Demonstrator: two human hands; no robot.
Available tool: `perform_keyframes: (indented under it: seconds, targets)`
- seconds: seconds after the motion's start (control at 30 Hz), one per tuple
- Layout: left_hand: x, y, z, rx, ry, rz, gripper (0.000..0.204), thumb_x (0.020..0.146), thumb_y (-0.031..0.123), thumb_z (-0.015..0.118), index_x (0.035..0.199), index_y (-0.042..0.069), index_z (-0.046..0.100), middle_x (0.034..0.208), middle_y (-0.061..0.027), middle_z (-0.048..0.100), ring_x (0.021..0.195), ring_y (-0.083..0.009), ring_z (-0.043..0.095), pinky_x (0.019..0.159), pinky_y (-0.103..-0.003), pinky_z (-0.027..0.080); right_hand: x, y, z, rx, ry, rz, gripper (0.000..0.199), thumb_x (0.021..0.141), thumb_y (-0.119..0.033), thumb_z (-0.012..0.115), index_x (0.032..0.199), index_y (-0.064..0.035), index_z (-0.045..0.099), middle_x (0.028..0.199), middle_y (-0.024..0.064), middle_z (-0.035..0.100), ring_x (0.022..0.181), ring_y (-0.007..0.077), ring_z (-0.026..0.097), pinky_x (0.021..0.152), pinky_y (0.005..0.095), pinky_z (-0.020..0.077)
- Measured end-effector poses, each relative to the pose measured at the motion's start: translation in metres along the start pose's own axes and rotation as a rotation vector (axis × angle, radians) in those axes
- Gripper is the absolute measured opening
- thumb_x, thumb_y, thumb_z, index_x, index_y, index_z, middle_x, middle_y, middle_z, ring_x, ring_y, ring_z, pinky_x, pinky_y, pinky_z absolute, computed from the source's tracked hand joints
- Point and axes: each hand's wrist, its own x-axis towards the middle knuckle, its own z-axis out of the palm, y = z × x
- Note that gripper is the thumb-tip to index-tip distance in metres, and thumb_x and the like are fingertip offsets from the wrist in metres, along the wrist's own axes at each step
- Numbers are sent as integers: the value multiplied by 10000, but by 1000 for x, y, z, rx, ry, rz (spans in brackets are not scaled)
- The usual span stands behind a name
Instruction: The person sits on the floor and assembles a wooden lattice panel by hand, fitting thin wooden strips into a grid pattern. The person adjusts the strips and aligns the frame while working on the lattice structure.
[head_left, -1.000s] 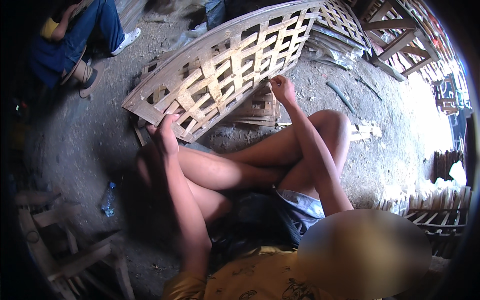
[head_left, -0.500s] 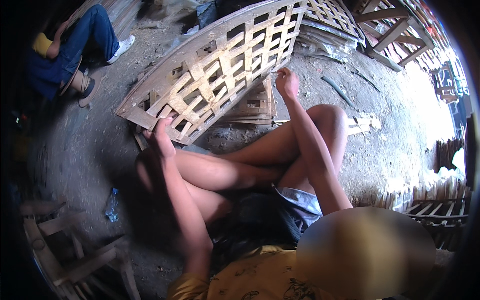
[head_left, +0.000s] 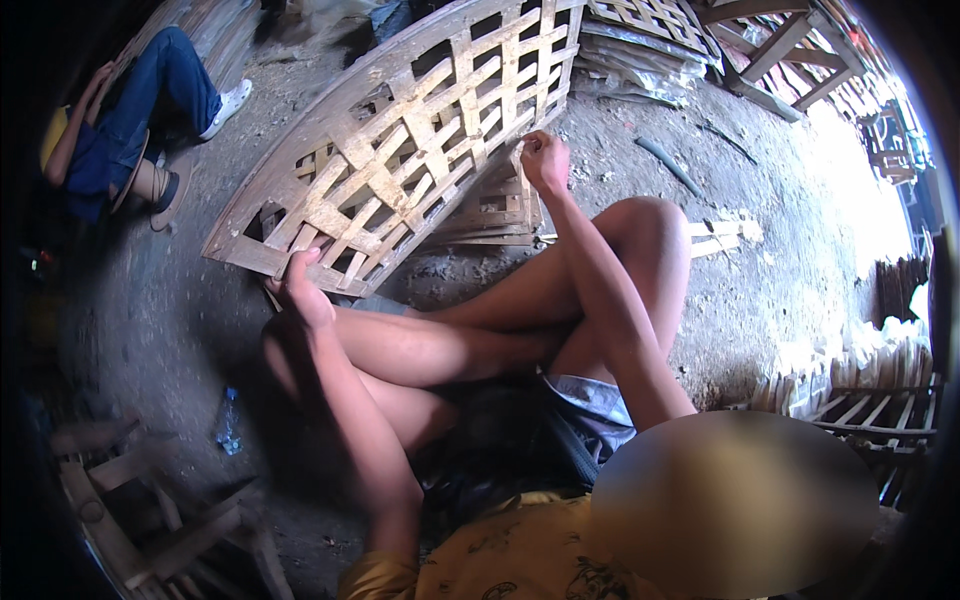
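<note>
Outdoors, both hands grip a woven lattice panel (head_left: pixel 400 150).
Left hand (head_left: pixel 300 290) fingers clasp its lower edge; right hand (head_left: pixel 545 160) fingers close on its side.

Left hand (head_left: pixel 300 290) grips the lower edge of the woven lattice panel (head_left: pixel 420 150), fingertips tucked behind the slats and out of sight; right hand (head_left: pixel 545 160) is fisted at the panel's right edge, whatever it pinches too small to tell. Panel's top corner is cut off by the upper picture edge, and it hides most of the stacked slats (head_left: pixel 490 215) behind it. Second person (head_left: pixel 130 140) at upper left is half lost in the dark rim, torso cut off.
</note>
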Motion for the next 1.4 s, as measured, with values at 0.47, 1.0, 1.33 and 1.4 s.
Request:
perform_keyframes:
  seconds: [0.47, 1.0, 1.33, 1.4]
  targets:
    - [1, 0, 0, 24, 5, -26, 499, 724, 16, 605, 1212, -85, 571, 1201, -169, 612, 1085, -302, 614, 981, -382, 502, -15, -7, -13, 115, 125, -85, 195, 858, -116, 609, 958, -32, 753, 787, 202, 711, 707, 280, 718, 671, 355, 539]
    - [1, 1, -1, 11, -46, -3, 515, 721, 17, 599, 1218, -111, 549, 1223, -212, 599, 1073, -335, 636, 987, -407, 518, -24, -14, -13, 30, 101, -289, 155, 868, -62, 579, 905, -14, 722, 793, 241, 681, 735, 401, 686, 686, 457, 537]
    - [3, -5, -5, 12, -22, 18, 515, 723, 12, 593, 1225, -97, 547, 1208, -208, 599, 1047, -342, 644, 969, -423, 531, -44, -27, -8, 99, -59, -365, 98, 860, -32, 607, 907, -4, 688, 849, 223, 678, 785, 410, 675, 706, 455, 535]
    - [4, -6, -7, 21, -36, 31, 514, 722, 13, 592, 1222, -96, 546, 1203, -207, 599, 1044, -340, 645, 970, -423, 529, -37, -27, -9, 124, 59, -429, 100, 861, -23, 608, 911, -10, 693, 855, 213, 684, 773, 405, 677, 698, 451, 540]
